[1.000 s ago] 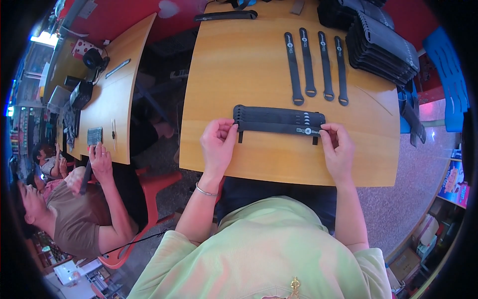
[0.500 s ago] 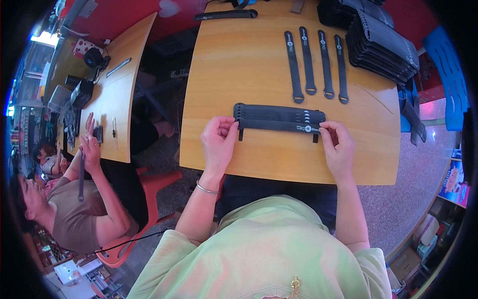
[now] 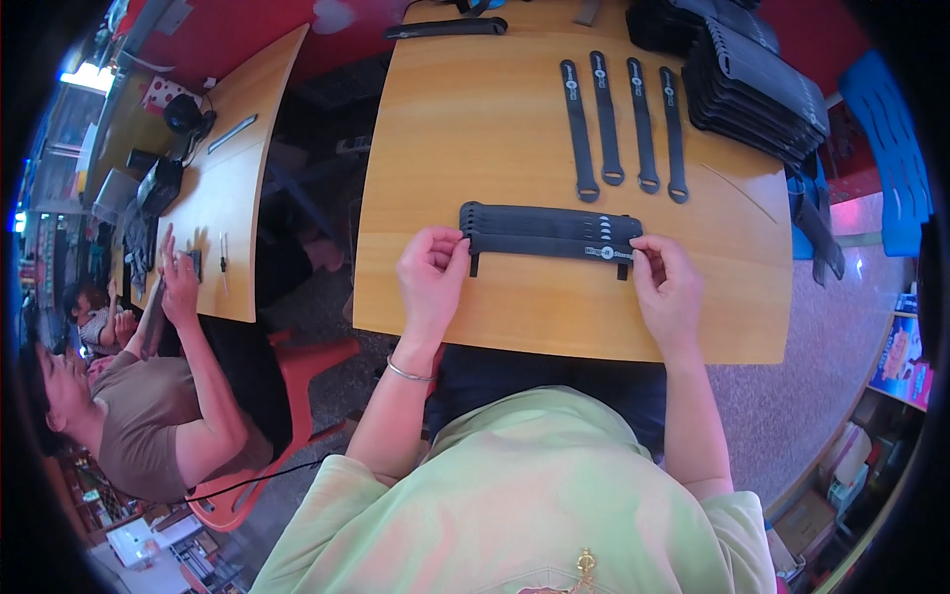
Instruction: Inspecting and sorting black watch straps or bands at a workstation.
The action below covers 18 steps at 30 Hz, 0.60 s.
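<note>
A row of overlapping black straps (image 3: 544, 230) lies crosswise on the wooden table in front of me. The front strap carries white printing near its right end. My left hand (image 3: 432, 282) pinches that front strap's left end between thumb and fingertips. At its other end my right hand (image 3: 667, 285) holds it in the same kind of pinch. Two short dark tabs, the left tab (image 3: 474, 265) and the right tab (image 3: 622, 271), stick out from under the row toward me. Beyond it, several single straps (image 3: 605, 124) lie lengthwise side by side, their slotted ends nearest me.
Tall stacks of black straps (image 3: 757, 89) stand at the table's far right corner. A black strap bundle (image 3: 447, 29) lies at the far left edge. Left of me, a co-worker (image 3: 148, 431) sits on a red chair (image 3: 297, 396) at another table. A blue chair (image 3: 884, 148) is at right.
My hands stay on the front strap's ends, almost unmoved. The co-worker's hands have shifted, and the dark strap hanging from them is now higher and tilted. My view has shifted slightly.
</note>
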Motion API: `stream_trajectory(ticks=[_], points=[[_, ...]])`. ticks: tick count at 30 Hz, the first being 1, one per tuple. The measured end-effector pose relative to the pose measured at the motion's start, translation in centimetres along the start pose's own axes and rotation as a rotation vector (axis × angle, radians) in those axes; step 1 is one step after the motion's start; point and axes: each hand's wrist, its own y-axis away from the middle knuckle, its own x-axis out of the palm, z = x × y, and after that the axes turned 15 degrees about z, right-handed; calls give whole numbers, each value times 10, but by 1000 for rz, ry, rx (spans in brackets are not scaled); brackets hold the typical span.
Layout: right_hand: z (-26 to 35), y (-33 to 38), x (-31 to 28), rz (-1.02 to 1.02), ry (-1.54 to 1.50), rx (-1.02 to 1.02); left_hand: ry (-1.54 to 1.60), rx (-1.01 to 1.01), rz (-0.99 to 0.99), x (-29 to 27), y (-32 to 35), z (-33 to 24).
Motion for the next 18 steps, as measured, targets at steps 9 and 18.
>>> stream_trajectory(ticks=[9,18], points=[[1,-2,1,-13,51,10,9,-6,1,0,-1,1],[2,-2,0,5,106,2,0,-3,-3,0,-2,0]])
